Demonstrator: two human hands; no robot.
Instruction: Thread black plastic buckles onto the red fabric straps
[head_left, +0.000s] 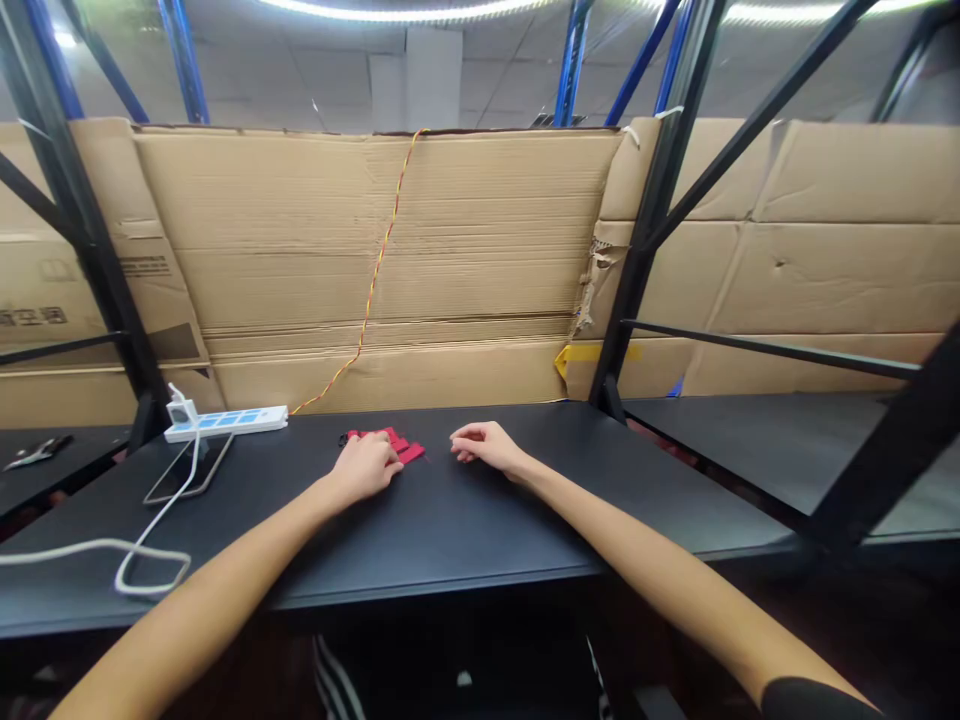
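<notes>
On the black tabletop lies a folded red strap (405,447), fabric-like, with a small dark piece at its left end. My left hand (365,467) rests over its near side, fingers curled down and closed on it; the hand covers part of the strap and hides the fingertips' exact grip. Off to the right of the strap, apart from it, is my right hand (486,446). Its fingers are loosely bent and point left, the thumb below them, with nothing visible between them.
A white power strip (232,422) with a plugged-in charger stands at the back left. Before it lies a phone (191,468), crossed by a white cable (150,545). Cardboard (480,250) walls the back, with a red-yellow cord (373,285) hanging down. Black posts (637,240) flank the table (450,530).
</notes>
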